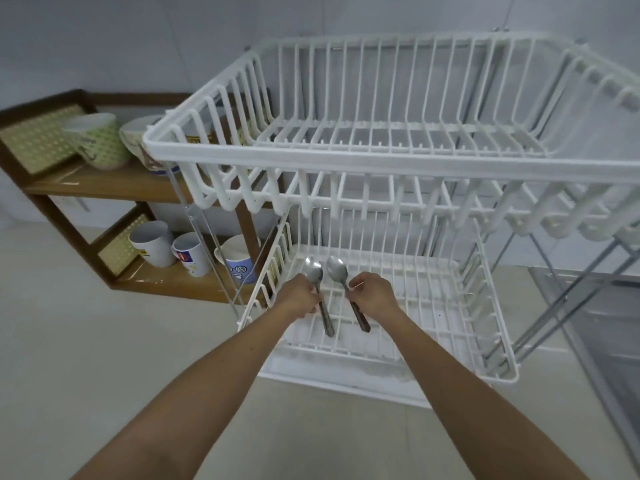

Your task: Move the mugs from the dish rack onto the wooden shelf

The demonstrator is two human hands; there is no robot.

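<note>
Surface: pale tiled counter [86, 341] against a grey wall [104, 36].
Rack: white two-tier wire dish rack [381, 161].
Mugs: printed mugs [192, 253] stand on the brown wooden shelf [114, 185], left of the rack.
Left hand [300, 296]: pinching a steel spoon [317, 289] over the lower tier.
Right hand [372, 296]: pinching a second steel spoon [341, 277].

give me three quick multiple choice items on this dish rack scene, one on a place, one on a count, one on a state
1. Where are the mugs?
A. on the wooden shelf
B. in the rack's top tier
C. on the floor

2. How many spoons are being held?
A. one
B. two
C. four

3. What state is the rack's top tier in?
A. full of plates
B. holding mugs
C. empty

Answers:
1. A: mugs such as the blue mug stand on the wooden shelf.
2. B: the left hand grips the left spoon; the right hand grips the right spoon.
3. C: the top tier shows only bare bars.
</note>
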